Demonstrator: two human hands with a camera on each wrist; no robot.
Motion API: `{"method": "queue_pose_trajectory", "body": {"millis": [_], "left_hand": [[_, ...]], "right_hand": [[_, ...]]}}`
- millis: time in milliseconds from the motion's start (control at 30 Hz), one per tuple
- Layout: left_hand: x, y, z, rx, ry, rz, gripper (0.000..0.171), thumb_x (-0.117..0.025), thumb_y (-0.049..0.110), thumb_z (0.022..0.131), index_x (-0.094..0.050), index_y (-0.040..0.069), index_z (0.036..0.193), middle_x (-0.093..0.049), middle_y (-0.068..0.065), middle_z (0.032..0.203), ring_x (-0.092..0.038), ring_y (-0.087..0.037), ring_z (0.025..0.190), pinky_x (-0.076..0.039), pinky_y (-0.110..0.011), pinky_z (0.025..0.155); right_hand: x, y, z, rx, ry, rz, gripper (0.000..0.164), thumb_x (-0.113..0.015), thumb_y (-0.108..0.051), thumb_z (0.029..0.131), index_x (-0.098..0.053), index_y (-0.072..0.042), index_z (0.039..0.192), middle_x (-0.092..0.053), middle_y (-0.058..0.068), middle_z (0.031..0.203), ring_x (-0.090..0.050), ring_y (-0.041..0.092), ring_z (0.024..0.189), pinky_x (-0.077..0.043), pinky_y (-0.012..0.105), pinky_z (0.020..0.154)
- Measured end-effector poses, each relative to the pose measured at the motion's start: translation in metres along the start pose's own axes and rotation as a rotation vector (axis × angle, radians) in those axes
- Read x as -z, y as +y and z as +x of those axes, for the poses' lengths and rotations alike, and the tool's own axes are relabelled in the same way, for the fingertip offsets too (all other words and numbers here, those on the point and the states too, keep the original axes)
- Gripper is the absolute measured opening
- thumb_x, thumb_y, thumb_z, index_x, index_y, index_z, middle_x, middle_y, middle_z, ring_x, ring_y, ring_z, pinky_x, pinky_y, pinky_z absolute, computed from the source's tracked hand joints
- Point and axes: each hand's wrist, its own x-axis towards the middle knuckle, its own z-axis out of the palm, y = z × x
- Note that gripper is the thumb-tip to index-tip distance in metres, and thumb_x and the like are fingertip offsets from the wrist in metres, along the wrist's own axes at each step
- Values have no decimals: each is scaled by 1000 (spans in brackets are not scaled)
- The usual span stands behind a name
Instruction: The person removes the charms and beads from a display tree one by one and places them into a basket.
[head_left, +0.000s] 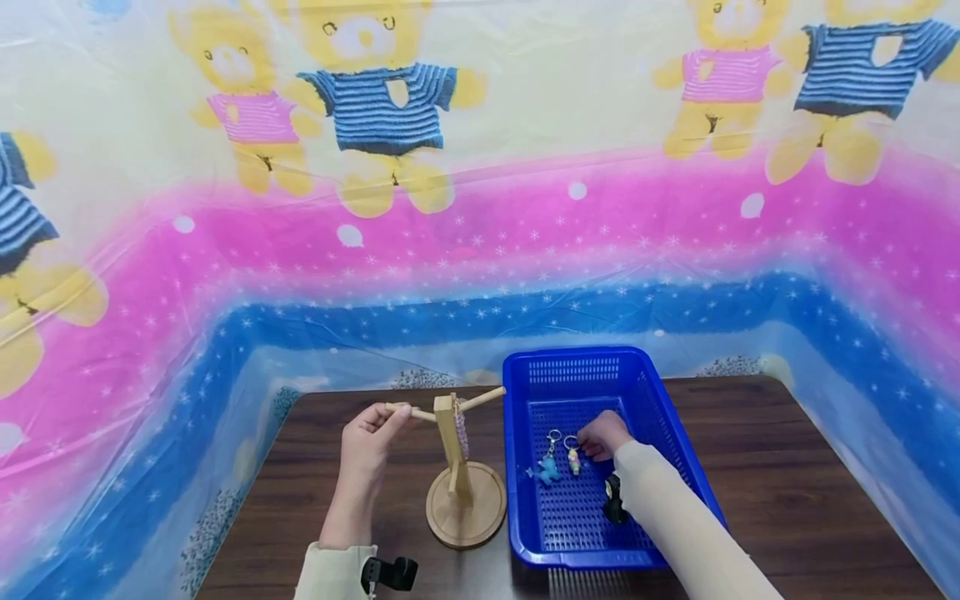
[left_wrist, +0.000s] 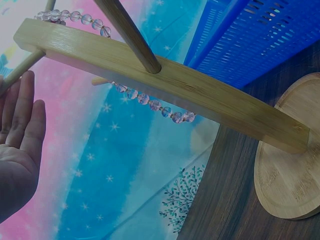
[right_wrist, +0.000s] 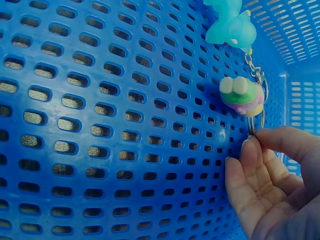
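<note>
My left hand (head_left: 369,442) pinches the end of a left peg (head_left: 420,412) on a wooden stand (head_left: 450,437) with a round base. A string of pinkish clear beads (left_wrist: 145,99) hangs from the stand near its top. Inside the blue basket (head_left: 517,492), my right hand (head_left: 604,435) pinches the metal ring of a small figure keychain (right_wrist: 245,97) coloured green, pink and yellow. Beside it in the basket lies a light blue animal keychain (head_left: 549,471) with a metal clasp.
The stand and basket share a dark wood table (head_left: 285,508), the basket close to the stand's right side. A peg (head_left: 483,399) reaches toward the basket's left rim. Behind the table hangs a bear-patterned cloth (head_left: 480,233).
</note>
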Motion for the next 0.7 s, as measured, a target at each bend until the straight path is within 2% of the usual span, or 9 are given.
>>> {"method": "queue_pose_trajectory", "body": {"millis": [300,500,600,700], "left_hand": [[0,-2,0,1,2,-1,32,-63,-1,98,-70,22,77,-74,14,77,-74,-1,76,-60,-19,86],[0,-2,1,0,3,1,33,-64,-1,98,-70,23,77,-74,14,76,-74,0,76,-59,-18,85],[-1,-2,1,0,1,8,33,-64,-1,98,-71,23,77,-74,14,76,-74,0,76,-58,-17,84],[-1,-2,1,-6,3,13,33,-63,-1,98,-70,23,77,-74,15,76,-73,0,76,-58,-17,85]], "right_hand": [[1,3,-1,-9,-9,12,7,-69,1,84,-69,8,86,-66,6,65,-62,17,59,-62,37,63],[11,-6,-7,24,-38,0,15,-69,-3,86,-66,8,96,-65,4,69,-63,17,64,-63,36,67],[18,-17,-16,62,-89,1,19,-66,-7,91,-65,8,104,-63,2,72,-65,17,70,-63,37,72],[25,-29,-28,119,-145,-7,27,-63,-12,97,-65,9,114,-67,6,81,-69,21,79,-63,39,78]]}}
